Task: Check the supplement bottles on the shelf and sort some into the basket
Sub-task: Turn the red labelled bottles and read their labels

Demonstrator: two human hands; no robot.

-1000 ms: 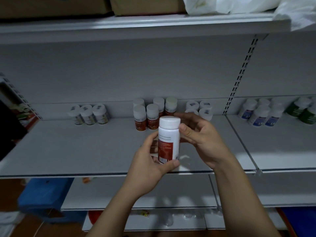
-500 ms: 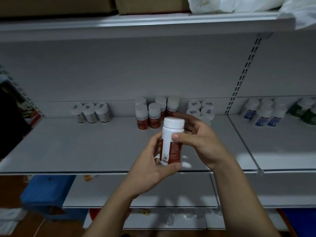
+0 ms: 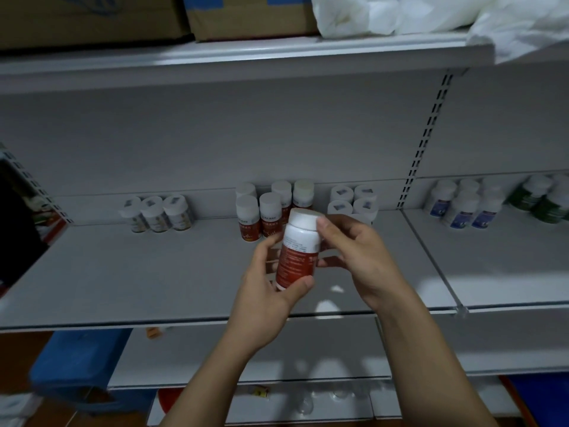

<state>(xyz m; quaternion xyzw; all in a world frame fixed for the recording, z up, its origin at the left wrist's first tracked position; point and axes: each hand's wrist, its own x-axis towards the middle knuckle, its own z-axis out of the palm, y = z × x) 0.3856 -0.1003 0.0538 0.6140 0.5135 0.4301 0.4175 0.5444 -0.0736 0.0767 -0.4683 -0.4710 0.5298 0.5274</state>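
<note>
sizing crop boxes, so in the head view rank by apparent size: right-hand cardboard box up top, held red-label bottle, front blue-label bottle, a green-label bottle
1. cardboard box, even cut off by the frame
2. red-label bottle, enlarged by nearness to the camera
3. blue-label bottle and green-label bottle: look alike, no ranking

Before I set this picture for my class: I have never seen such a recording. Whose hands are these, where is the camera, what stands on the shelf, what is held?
No machine here: a person wears a camera on the head, looking down at their own hands. The left hand grips the base of a red-and-white bottle; the right hand pinches it near its white cap. On the grey shelf behind stand more: red-labelled bottles, blue-labelled bottles, green bottles.
</note>
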